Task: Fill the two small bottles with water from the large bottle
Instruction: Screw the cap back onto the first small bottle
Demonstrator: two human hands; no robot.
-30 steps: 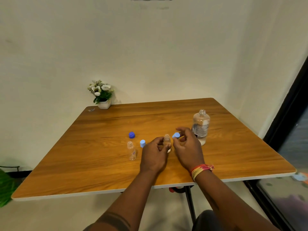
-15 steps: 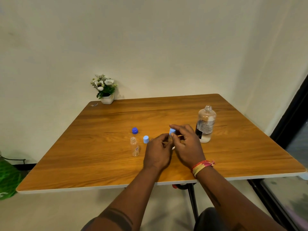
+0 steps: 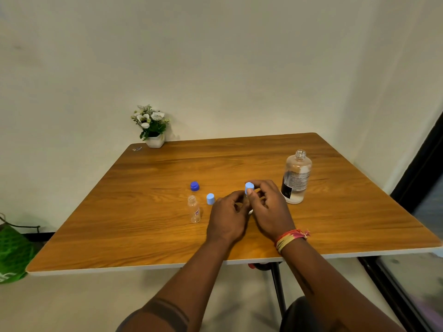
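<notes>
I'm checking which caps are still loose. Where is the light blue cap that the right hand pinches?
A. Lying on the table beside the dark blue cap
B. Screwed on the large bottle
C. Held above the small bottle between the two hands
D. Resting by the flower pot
C: the right hand pinches the light blue cap at fingertip height, over the spot where the left hand holds a mostly hidden small bottle; the large bottle stands uncapped.

large bottle (image 3: pixel 297 178) right of hands (image 3: pixel 249 209), small bottle (image 3: pixel 194 209) left

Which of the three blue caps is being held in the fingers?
The light blue cap pinched by the right hand. The other light blue cap and the dark blue cap rest untouched on the wooden table.
</notes>
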